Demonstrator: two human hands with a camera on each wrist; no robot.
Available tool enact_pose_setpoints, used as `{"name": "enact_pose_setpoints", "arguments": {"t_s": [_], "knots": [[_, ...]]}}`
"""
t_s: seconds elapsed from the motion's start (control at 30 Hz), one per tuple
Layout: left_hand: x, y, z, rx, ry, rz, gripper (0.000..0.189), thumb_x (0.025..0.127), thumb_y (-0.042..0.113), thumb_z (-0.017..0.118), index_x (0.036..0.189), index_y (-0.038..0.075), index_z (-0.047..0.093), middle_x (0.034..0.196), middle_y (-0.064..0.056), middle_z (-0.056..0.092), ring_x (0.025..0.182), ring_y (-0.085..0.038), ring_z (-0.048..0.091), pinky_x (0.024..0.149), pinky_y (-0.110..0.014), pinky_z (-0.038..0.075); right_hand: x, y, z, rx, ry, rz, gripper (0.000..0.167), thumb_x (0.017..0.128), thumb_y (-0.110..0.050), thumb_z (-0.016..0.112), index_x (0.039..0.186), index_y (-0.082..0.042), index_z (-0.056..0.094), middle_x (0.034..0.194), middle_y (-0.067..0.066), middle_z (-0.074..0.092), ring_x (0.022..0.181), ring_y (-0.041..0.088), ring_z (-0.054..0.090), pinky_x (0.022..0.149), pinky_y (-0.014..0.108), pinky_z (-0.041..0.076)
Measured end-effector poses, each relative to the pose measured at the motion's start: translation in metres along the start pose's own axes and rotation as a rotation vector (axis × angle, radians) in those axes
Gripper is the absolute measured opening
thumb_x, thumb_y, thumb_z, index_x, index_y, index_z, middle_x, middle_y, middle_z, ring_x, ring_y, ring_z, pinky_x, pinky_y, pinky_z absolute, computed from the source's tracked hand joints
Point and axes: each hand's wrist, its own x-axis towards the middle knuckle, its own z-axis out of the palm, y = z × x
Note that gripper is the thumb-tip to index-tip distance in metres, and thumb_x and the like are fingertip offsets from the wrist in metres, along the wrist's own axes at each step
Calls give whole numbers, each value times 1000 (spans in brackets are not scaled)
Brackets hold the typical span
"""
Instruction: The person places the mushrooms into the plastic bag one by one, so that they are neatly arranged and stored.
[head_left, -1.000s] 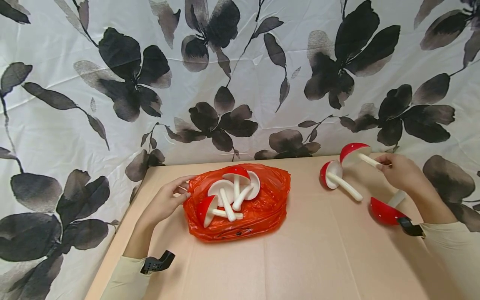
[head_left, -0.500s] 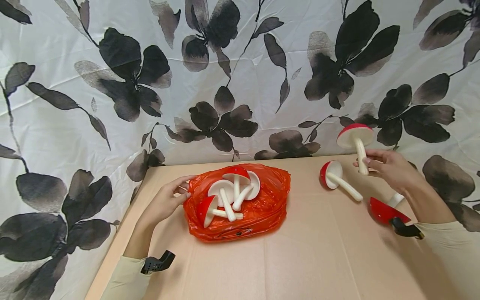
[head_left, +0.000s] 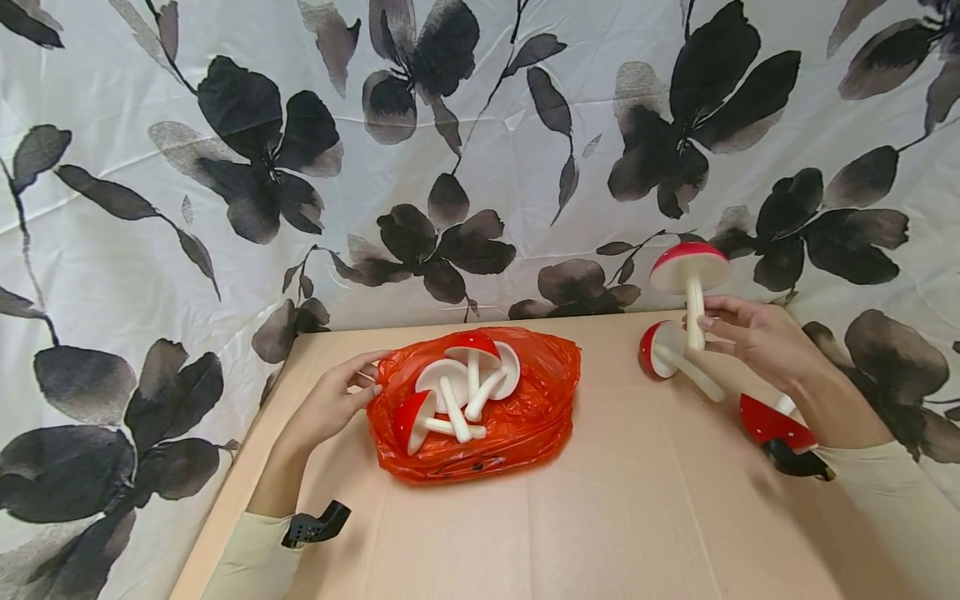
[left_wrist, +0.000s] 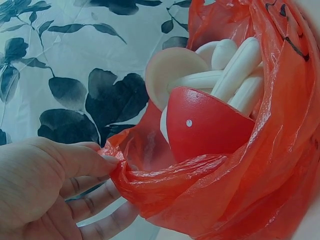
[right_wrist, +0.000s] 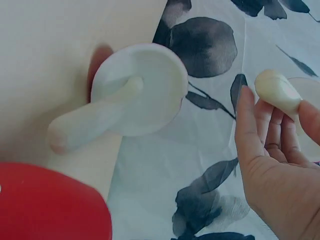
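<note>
My left hand (head_left: 336, 402) pinches the rim of a crumpled red plastic bag (head_left: 536, 429) between thumb and fingers, which the left wrist view shows closely. Several toy mushrooms (head_left: 452, 396) with red caps and white stems lie in the bag's opening. At the right, my right hand (head_left: 765, 340) holds another toy mushroom (head_left: 688, 268) by its stem, cap upward, raised above the table. In the right wrist view the end of that stem (right_wrist: 279, 94) sits between thumb and fingers; its cap is mostly cut off by the frame edge.
Beneath the raised mushroom, one toy mushroom (head_left: 657, 350) lies on its side on the table (head_left: 600, 517). Another red-capped mushroom (head_left: 768, 423) lies nearer, partly hidden by the right forearm. A floral cloth (head_left: 547, 167) hangs behind the table's back edge.
My right hand has raised the held mushroom, turned it from tilted to upright, and carried it slightly left. The left hand and the bag have stayed in place.
</note>
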Motion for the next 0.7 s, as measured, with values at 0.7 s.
{"name": "enact_pose_setpoints", "arguments": {"t_s": [0.7], "knots": [[-1,6,-1,7,-4,-2,50,95,-5,57,143,11,57,110,-18,65,94,-30,66,71,-30,60,10,-15,34,61,-110,-87,38,101,-4,57,138,-9,48,128,5,57,109,12,63,87,26,58]]}}
